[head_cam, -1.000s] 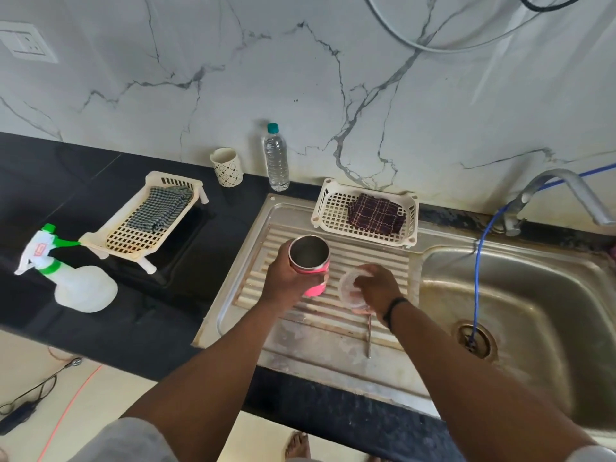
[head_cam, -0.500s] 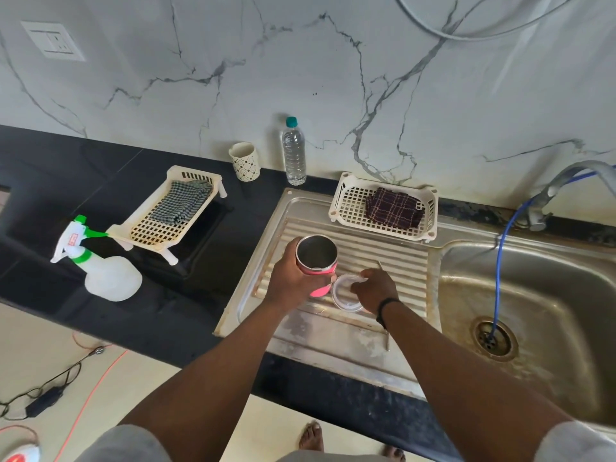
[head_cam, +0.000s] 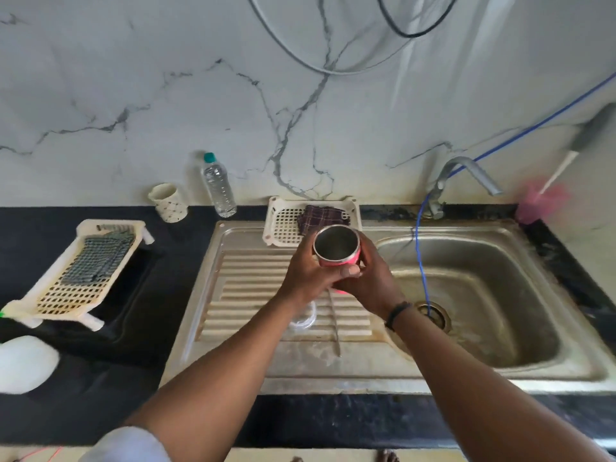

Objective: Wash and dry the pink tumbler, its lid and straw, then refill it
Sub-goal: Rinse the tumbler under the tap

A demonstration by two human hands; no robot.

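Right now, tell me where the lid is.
The lid lies on the draining board, under the left forearm, just left of the straw.

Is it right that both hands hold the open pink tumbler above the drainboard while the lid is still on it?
Not quite. In the head view both hands hold the pink tumbler, but it is open; the clear lid lies on the drainboard below.

The sink basin lies open rightward; only the blue hose and faucet intrude.
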